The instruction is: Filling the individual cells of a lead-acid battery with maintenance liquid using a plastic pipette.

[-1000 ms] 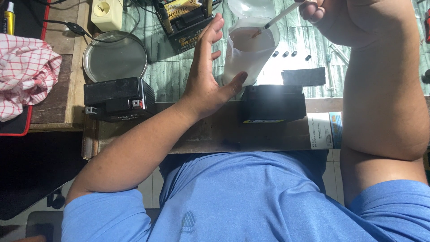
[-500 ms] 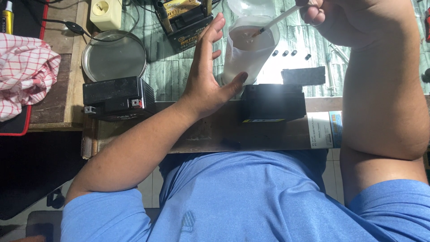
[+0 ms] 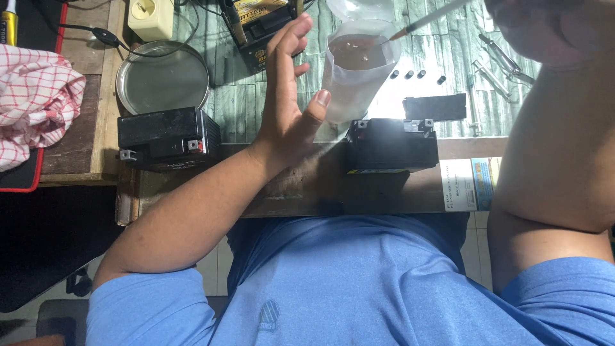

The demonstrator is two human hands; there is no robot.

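Observation:
My left hand [image 3: 287, 96] stands on edge with fingers spread, the thumb resting on the side of a translucent plastic jug [image 3: 354, 74] of clear liquid. My right hand [image 3: 551, 29], at the top right corner and partly cut off, holds a thin syringe-like tube [image 3: 426, 20] whose tip dips into the jug's mouth. Right in front of the jug sits a small black battery [image 3: 391, 144] with its top open, on the wooden bench edge.
A second black battery [image 3: 168, 136] sits to the left, with a round metal lid [image 3: 163, 77] behind it. A red-checked cloth [image 3: 35, 102] lies at far left. Small black caps [image 3: 416, 75], a black strip [image 3: 434, 107] and metal tools [image 3: 500, 61] lie on the green mat.
My left hand has eased off the jug a little, fingers opening. The right hand and the tube stay at the jug's mouth.

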